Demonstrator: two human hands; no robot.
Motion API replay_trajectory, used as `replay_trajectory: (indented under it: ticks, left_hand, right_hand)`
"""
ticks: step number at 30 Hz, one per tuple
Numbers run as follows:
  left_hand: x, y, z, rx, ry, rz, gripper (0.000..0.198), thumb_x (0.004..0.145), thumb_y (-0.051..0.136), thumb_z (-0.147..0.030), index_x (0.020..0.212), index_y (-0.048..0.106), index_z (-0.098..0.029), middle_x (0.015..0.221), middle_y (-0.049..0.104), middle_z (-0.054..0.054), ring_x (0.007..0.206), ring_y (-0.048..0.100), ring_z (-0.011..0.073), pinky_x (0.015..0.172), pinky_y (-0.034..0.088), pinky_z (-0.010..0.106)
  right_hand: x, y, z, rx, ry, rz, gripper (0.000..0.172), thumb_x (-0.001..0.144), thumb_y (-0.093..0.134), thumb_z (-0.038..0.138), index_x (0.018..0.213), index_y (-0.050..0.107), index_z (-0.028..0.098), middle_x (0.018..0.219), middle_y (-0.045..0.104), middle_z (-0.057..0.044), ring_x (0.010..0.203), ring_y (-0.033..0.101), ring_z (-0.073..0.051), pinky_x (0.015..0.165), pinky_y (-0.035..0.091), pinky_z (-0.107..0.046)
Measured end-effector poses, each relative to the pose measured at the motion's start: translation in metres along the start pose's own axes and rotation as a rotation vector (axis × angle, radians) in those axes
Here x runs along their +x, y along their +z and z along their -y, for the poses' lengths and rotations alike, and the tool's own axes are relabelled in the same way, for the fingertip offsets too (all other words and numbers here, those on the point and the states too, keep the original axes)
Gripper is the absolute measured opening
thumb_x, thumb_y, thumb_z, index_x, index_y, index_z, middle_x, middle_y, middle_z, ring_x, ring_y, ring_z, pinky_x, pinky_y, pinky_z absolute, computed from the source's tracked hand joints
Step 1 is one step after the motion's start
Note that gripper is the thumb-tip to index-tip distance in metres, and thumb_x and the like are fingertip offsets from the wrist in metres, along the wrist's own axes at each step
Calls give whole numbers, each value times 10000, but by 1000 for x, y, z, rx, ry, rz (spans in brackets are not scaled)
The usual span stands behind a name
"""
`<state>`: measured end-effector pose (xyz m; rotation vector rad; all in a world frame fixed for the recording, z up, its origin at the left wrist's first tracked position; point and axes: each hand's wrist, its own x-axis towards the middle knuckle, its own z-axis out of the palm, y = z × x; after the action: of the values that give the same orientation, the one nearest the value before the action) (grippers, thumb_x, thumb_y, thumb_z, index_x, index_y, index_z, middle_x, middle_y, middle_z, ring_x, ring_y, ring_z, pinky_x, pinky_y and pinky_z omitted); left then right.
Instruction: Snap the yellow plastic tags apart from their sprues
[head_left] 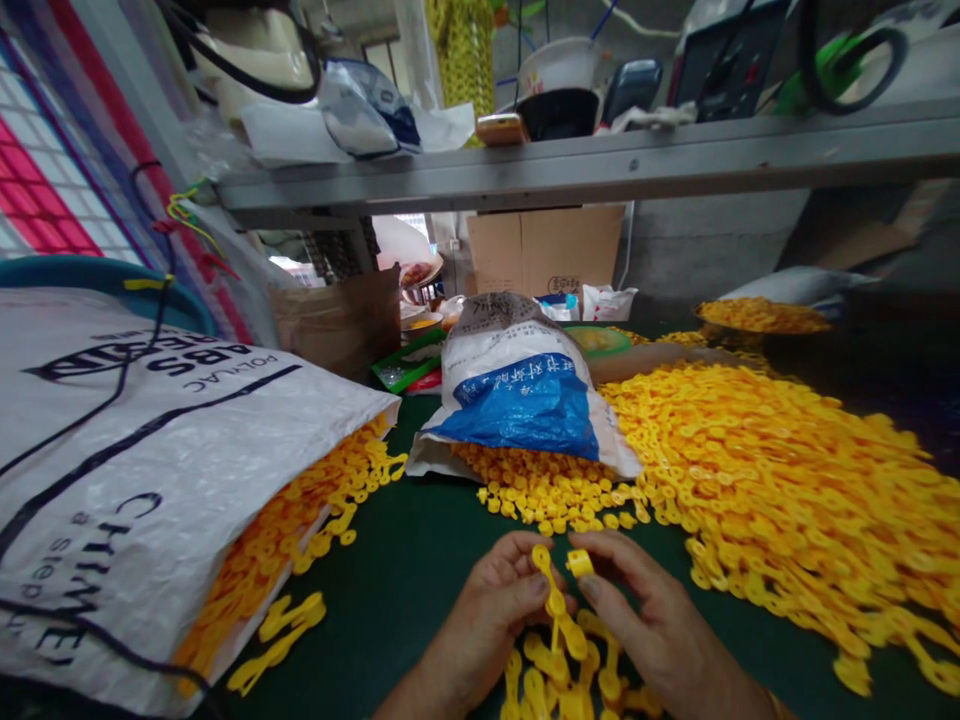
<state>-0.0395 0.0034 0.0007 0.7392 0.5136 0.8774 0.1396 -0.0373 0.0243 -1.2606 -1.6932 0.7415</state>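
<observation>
Near the bottom centre, my left hand (491,610) is closed on a long yellow plastic piece (556,603) with round ends, pinched between thumb and fingers. Just to its right, my right hand (649,615) pinches a small yellow cap (579,563). The two parts are close together but apart. Below and between my hands lie several yellow pieces (536,690) on the dark green table (375,600). Small yellow caps (555,500) spill from a white and blue bag (525,400) in front of my hands.
A large heap of yellow pieces (787,470) covers the right side. At left, a big white sack (172,430) lies open with yellow pieces at its mouth. A metal shelf (600,165) crosses above the table. Cardboard boxes (544,250) stand behind.
</observation>
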Motion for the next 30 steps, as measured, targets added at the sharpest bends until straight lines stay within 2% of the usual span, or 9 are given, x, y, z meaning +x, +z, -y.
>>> replay_trajectory:
  ticks: [6,13,17,21,26,30]
  left_hand:
    - [-4,8,1,42,-4,89,305,741,700,-182,1042,668,-152,960,714,94,837,663,187,802,474,297]
    - [-5,13,1,113,-11,96,327,765,671,-194,1091,687,-176,898,713,59,736,630,142,762,467,268]
    - [-7,10,1,371,44,20,329,799,646,-258,1125,681,-230,891,674,25,832,590,165,817,441,286]
    - [-8,7,2,679,152,-44,311,858,575,-319,1152,664,-273,937,620,19,934,534,193,853,408,298]
    - [-9,10,1,687,141,-10,312,896,501,-307,1163,656,-262,864,578,15,828,528,171,775,425,279]
    - [-13,17,-5,840,194,11,313,910,472,-292,1166,651,-268,841,580,13,826,523,172,777,415,275]
  right_hand:
    - [1,2,4,-103,-184,38,230,882,494,180,1083,573,260,964,652,-25,883,619,-180,782,501,-295]
    - [1,5,-1,-199,-243,35,184,895,471,158,1046,540,235,915,640,-38,829,609,-185,731,500,-316]
    - [-2,7,-8,-328,-308,64,185,914,452,149,1066,522,228,936,639,-58,848,599,-210,748,495,-357]
    - [-2,12,-13,-361,-334,25,266,915,446,131,1163,490,218,995,642,-79,894,602,-224,786,500,-371]
    - [-1,16,-14,-285,-312,-5,279,915,429,128,1170,500,217,996,647,-72,909,615,-208,803,510,-346]
    - [-1,16,-10,-268,-266,10,216,917,437,159,1099,543,210,944,652,-65,899,625,-207,802,516,-347]
